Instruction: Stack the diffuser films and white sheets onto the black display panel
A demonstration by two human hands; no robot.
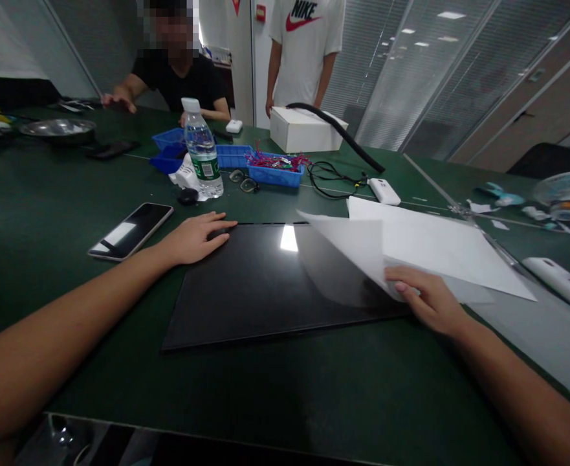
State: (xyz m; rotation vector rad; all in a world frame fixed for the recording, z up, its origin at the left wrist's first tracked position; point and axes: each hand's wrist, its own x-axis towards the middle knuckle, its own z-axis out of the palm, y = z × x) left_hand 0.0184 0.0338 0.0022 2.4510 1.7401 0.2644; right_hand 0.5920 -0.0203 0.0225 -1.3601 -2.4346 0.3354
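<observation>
In the head view, a dark flat panel (246, 291) is seen lying on a green table (314, 401), between the person's two hands. The panel's upper left corner is touched by the left hand (195, 238), which is laid palm down, fingers extended and nothing grasped. A thin translucent sheet (347, 249) is pinched at its lower edge between the thumb and fingers of the right hand (425, 298); it is curled up over the panel's right part, and its reflection is shown in the glossy surface. White paper (425, 239) is spread just beyond the right hand.

The word "NIKE", with a red swoosh beneath, can be read on a white T-shirt (304, 58) worn by a person standing across the table. A green label with a barcode is carried by a clear water bottle (202, 152); its lettering is too small to be read. A phone (132, 232) is placed beside the left forearm, its screen dark except for a reflection.
</observation>
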